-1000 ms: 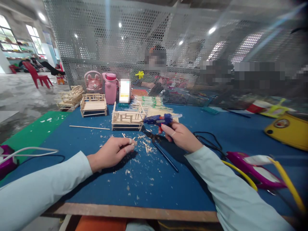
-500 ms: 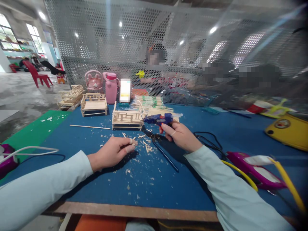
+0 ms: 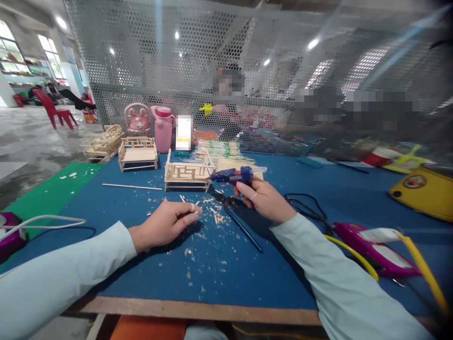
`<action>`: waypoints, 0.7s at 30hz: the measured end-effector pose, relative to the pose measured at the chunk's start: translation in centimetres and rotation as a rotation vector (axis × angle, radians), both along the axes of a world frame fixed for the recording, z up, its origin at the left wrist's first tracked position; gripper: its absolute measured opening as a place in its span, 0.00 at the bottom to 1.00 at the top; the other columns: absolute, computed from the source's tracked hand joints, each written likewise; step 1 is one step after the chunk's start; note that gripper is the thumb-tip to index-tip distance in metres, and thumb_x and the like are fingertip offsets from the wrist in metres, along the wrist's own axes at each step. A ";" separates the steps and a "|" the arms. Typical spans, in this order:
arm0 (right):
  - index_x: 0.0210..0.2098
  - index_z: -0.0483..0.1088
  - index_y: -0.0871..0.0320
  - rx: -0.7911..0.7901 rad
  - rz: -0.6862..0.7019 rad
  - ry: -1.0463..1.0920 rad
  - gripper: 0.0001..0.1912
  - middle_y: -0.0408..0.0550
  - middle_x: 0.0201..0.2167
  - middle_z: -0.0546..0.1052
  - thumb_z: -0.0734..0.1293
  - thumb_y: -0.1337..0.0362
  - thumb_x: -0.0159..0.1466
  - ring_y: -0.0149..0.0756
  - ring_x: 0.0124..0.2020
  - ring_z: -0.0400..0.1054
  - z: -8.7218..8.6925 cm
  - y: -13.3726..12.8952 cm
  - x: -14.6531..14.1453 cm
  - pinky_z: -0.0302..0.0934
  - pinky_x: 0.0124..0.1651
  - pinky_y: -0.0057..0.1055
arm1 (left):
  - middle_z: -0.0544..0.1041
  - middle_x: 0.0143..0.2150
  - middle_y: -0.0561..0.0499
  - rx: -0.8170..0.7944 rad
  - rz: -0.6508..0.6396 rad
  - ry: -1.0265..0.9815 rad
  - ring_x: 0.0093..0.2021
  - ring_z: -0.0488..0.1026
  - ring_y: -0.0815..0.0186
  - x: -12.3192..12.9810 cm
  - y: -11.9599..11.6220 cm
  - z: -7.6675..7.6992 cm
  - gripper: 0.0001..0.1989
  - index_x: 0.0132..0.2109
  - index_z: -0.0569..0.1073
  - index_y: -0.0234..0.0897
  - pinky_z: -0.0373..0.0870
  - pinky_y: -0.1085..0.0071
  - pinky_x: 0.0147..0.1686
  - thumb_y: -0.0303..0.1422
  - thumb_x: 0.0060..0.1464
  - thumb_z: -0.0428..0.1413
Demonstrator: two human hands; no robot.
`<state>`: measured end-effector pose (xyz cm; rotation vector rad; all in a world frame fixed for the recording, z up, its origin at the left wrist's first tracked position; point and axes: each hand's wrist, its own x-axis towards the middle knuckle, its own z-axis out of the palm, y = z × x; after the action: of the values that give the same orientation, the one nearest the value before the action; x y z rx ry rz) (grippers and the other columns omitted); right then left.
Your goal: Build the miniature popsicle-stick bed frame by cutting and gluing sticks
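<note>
My right hand is wrapped round a blue glue gun, its nozzle pointing left at the right end of a small wooden stick frame. My left hand rests low over the blue tabletop, thumb and forefinger pinched on a tiny pale piece of stick. Between the hands lie cut stick bits and pliers with dark blue handles. White tape is wrapped round fingers of both hands.
Two more stick frames stand back left, near a pink bottle and a lit phone. Purple power strip with yellow cable lies right, yellow case beyond. A mesh screen rises behind; a person sits past it.
The glue gun has tilted very slightly and my right hand has shifted a little to the left. My left hand stays where it was.
</note>
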<state>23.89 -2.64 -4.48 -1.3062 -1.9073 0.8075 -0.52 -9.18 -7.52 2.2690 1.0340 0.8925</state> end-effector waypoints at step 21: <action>0.27 0.63 0.57 0.034 -0.005 -0.034 0.15 0.39 0.15 0.62 0.61 0.51 0.56 0.26 0.14 0.54 0.1 -0.2 -0.1 0.50 0.20 0.27 | 0.76 0.35 0.52 -0.004 -0.008 -0.001 0.34 0.71 0.70 0.0 0.0 0.0 0.12 0.39 0.72 0.36 0.65 0.75 0.34 0.34 0.57 0.45</action>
<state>23.82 -2.83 -4.35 -1.3112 -1.9352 0.7515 -0.48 -9.14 -7.57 2.2673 1.0242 0.8876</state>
